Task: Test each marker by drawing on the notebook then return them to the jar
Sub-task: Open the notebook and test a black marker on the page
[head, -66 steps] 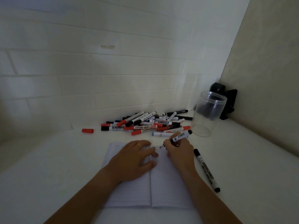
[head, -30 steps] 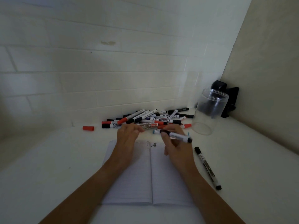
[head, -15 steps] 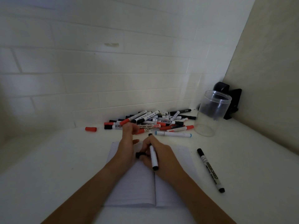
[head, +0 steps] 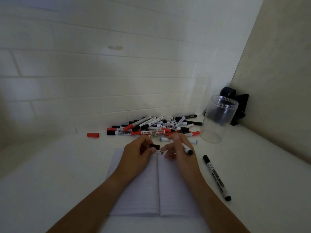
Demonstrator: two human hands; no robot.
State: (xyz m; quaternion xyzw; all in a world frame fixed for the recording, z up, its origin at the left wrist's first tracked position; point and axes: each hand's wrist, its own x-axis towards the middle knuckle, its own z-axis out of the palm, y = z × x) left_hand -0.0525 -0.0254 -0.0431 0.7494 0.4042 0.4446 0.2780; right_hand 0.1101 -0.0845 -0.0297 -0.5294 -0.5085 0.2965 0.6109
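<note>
at the centre of the frame, over the top edge of an open lined white paper notebook (head: 146,187), both hands work close together. the left hand (head: 136,153) has its fingers curled and pinches a small black marker cap (head: 154,146) between thumb and fingertips, the cap pointing right. the right hand (head: 180,150) grips a white-barrelled marker with a black end (head: 186,148) between thumb and curled fingers, the barrel slanting down to the right, its black end sticking out at the hand's right side; the other fingers are loosely spread toward the cap. between the two hands a small dark hash mark (head: 161,153) sits on the page near the fold. just above the hands, toward the tiled wall, lies a heap of red-capped and black-capped whiteboard markers (head: 151,126), with a loose red cap (head: 92,135) to its left. right of centre stands a clear plastic cylindrical jar (head: 218,118), apparently holding no markers, with a black object (head: 239,106) behind it in the corner. at lower right, beside the notebook, lies a long black-capped whiteboard marker (head: 217,177).
</note>
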